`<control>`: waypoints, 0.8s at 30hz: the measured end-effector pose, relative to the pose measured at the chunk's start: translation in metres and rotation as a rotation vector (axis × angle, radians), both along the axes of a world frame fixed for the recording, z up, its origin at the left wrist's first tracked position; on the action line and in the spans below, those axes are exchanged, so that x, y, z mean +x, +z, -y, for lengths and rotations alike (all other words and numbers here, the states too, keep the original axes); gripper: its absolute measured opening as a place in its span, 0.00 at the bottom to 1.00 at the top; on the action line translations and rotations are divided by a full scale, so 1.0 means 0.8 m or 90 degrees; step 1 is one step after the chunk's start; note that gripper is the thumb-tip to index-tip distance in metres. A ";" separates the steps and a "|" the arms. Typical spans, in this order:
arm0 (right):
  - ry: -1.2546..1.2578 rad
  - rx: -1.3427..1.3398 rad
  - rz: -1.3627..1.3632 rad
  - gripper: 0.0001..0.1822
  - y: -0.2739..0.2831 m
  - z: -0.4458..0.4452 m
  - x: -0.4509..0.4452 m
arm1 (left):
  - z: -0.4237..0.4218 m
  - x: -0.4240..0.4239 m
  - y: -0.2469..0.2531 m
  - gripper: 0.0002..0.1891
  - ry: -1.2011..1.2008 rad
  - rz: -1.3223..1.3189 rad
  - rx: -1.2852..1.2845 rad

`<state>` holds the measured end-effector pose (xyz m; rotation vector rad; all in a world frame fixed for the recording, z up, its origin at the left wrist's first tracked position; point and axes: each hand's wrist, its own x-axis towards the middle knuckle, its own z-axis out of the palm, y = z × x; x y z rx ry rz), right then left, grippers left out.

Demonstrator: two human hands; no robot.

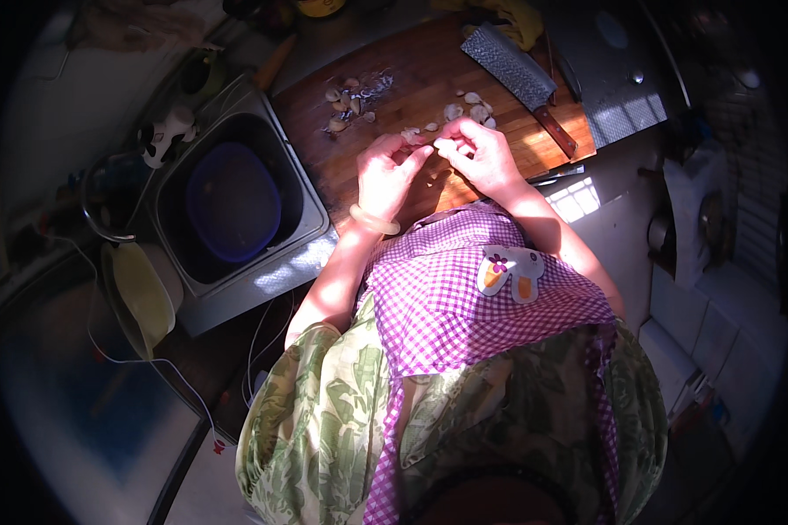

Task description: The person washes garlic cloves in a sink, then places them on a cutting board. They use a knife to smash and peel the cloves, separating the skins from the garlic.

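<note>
My left hand [389, 172], a pale bangle on its wrist, is over the near edge of a wooden cutting board [394, 72]. Its fingers curl towards the thumb, and a whitish piece of garlic [412, 136] shows just beyond the fingertips. Strong sunlight hides whether they grip it. Close beside it, my right hand [478, 157] pinches a small pale garlic clove [439, 144] between thumb and fingers. Past the right hand lie several whitish garlic cloves [478, 113]. Farther left on the board, more cloves [341, 102] lie among shiny scraps.
A cleaver [509, 65] with a wooden handle rests at the board's right side, by a yellow cloth [522, 20]. On the left is a metal sink [295, 157] holding a blue-rimmed basin [200, 226]. A pale yellow-green basin [141, 295] leans below the curved faucet [98, 223].
</note>
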<state>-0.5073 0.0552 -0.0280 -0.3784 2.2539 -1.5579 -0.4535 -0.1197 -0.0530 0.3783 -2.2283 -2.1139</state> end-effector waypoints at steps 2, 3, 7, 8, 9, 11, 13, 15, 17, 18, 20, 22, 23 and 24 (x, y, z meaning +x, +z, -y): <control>0.019 0.017 -0.041 0.08 0.000 0.000 0.001 | -0.005 0.000 0.005 0.09 -0.018 -0.020 -0.029; 0.031 0.035 -0.069 0.08 0.004 -0.002 0.000 | -0.009 -0.001 0.005 0.08 -0.019 -0.025 -0.060; 0.081 0.083 -0.196 0.07 0.008 -0.013 -0.003 | -0.018 -0.001 0.003 0.08 -0.041 -0.063 -0.207; 0.098 0.076 -0.241 0.07 0.005 -0.015 -0.005 | -0.018 -0.001 0.003 0.08 -0.051 -0.078 -0.250; 0.115 0.069 -0.287 0.07 0.004 -0.017 -0.005 | -0.019 -0.002 0.008 0.08 -0.063 -0.078 -0.274; 0.105 0.070 -0.282 0.07 0.005 -0.016 -0.003 | -0.019 -0.003 0.021 0.08 -0.087 -0.079 -0.324; 0.095 0.064 -0.221 0.07 0.010 -0.016 -0.001 | -0.021 -0.003 0.018 0.07 -0.098 -0.075 -0.318; 0.086 0.049 -0.104 0.07 0.022 -0.017 0.000 | -0.023 -0.002 0.015 0.07 -0.104 -0.077 -0.311; 0.094 0.065 -0.080 0.07 0.027 -0.019 0.000 | -0.024 -0.001 0.014 0.07 -0.103 -0.085 -0.303; 0.097 0.074 -0.067 0.07 0.029 -0.020 0.000 | -0.025 -0.001 0.013 0.07 -0.104 -0.058 -0.248; 0.103 0.062 -0.084 0.08 0.027 -0.025 0.000 | -0.025 0.000 0.011 0.08 -0.106 -0.004 -0.137; 0.113 0.071 -0.125 0.08 0.022 -0.025 0.001 | -0.023 0.001 0.014 0.09 -0.125 0.045 -0.062; 0.120 0.086 -0.157 0.08 0.019 -0.024 0.002 | -0.022 0.001 0.015 0.10 -0.135 0.069 -0.024; 0.128 0.100 -0.188 0.08 0.017 -0.023 0.003 | -0.020 0.001 0.013 0.09 -0.144 0.069 -0.032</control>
